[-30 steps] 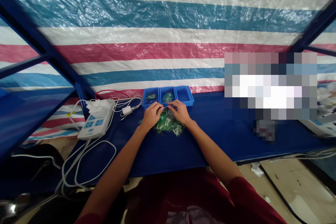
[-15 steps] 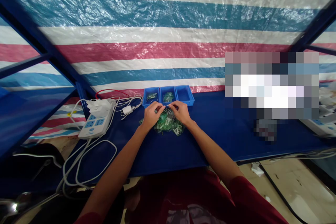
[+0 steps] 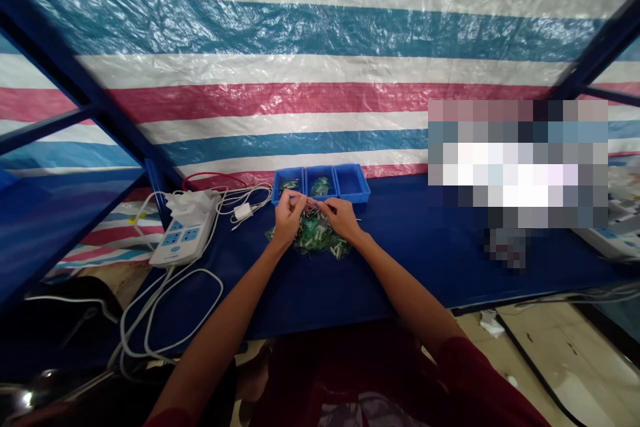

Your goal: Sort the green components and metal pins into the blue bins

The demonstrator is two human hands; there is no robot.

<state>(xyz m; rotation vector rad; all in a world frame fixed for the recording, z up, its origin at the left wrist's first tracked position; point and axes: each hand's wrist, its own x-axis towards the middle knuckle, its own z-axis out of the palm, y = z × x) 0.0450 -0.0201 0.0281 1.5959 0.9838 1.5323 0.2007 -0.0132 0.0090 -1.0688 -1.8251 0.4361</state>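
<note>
Both my left hand (image 3: pixel 289 219) and my right hand (image 3: pixel 341 217) are closed, their fingertips pinched close together over a pile of small clear-green pieces (image 3: pixel 319 237). Between the fingertips is a small thin item, too tiny to name. The pile lies on the blue table (image 3: pixel 320 300) and looks like little plastic packets with pale strips. Just beyond my hands stand three joined blue bins. Green pieces lie in the left bin (image 3: pixel 289 170) and in the middle bin (image 3: pixel 319 169); the right bin (image 3: pixel 352 187) shows a bare bottom.
A white power strip (image 3: pixel 185 233) with plugs and looped white cables (image 3: pixel 210 273) lies left of the pile. A white adapter (image 3: pixel 243 211) sits by the bins. Striped sheeting (image 3: pixel 310 67) hangs behind the table. A blurred-out patch covers the right side.
My left hand has turned a little, and my right fingertips have shifted slightly down. The small item between them now shows more. Bins and pile stay in place.
</note>
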